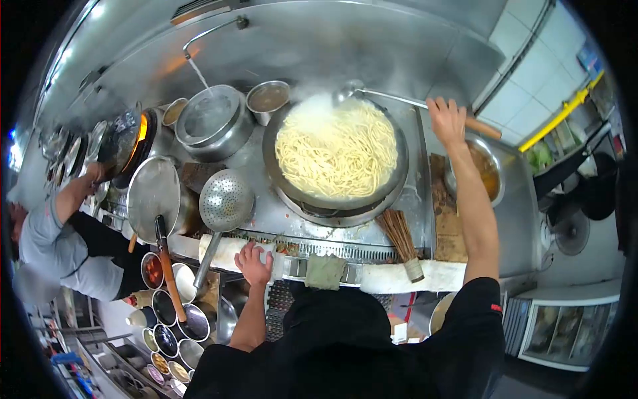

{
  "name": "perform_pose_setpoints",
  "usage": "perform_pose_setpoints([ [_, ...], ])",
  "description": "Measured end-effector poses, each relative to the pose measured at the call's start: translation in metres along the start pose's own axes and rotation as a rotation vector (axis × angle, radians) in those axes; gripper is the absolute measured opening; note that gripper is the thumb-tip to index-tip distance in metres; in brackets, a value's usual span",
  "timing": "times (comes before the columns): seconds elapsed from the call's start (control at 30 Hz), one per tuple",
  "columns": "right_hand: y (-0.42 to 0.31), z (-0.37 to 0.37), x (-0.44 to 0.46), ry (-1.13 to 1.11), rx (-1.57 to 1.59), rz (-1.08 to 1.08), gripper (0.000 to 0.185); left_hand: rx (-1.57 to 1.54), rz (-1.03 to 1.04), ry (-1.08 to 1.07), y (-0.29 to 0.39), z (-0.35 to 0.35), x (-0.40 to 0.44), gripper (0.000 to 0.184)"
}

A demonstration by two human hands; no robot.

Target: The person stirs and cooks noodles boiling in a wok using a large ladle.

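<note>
White cloth (pixel 219 253) lies along the near edge of the surface (pixel 264 207); the left hand (pixel 254 264) rests on it, its grip slack with fingers spread, nothing seen in hold; a bundled-stick brush (pixel 399 238) lies to the right; a perforated strainer (pixel 226 201) lies left of the wok (pixel 403 151). Pale noodles (pixel 335 151) fill the wok beyond, partly veiled by steam; the right hand (pixel 447 122) has its grip closed round the long ladle (pixel 397 98), whose bowl is at the far rim; contact with the noodles cannot be determined. Step in hand, as judged: tending the steaming noodles; the next move calls for a secure hold and a controlled stroke inside the rim.
</note>
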State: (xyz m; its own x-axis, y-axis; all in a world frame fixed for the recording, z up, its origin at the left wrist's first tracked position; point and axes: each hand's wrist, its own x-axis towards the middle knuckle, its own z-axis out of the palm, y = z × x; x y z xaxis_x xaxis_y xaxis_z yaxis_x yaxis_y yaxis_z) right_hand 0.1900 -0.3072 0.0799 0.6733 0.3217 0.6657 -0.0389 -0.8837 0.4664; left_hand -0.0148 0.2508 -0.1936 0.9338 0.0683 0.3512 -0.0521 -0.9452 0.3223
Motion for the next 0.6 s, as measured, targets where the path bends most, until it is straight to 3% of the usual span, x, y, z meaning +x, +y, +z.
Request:
perform_pose_setpoints([
  [0.13,-0.014,0.008,-0.012,-0.201,0.011,0.063,0.015,-0.030,-0.003,0.004,-0.001,-0.002,0.002,0.024],
  [0.2,-0.017,-0.002,-0.008,-0.633,0.183,0.263,0.013,-0.041,-0.012,0.006,-0.001,-0.001,-0.001,0.024],
  [0.23,-0.018,-0.008,-0.006,-0.627,0.178,0.250,0.013,-0.029,0.004,0.026,-0.002,0.000,-0.001,0.025],
  [0.3,-0.023,-0.029,0.003,-0.865,0.211,0.306,0.022,-0.028,0.007,0.047,-0.001,0.001,-0.001,0.026],
  [0.43,-0.017,-0.025,-0.006,-0.976,0.419,0.278,0.035,-0.040,0.020,0.054,-0.002,0.000,-0.003,0.025],
  [0.6,-0.012,-0.061,0.006,-1.047,0.477,0.273,0.034,-0.057,-0.001,0.051,0.001,-0.002,-0.002,0.025],
])
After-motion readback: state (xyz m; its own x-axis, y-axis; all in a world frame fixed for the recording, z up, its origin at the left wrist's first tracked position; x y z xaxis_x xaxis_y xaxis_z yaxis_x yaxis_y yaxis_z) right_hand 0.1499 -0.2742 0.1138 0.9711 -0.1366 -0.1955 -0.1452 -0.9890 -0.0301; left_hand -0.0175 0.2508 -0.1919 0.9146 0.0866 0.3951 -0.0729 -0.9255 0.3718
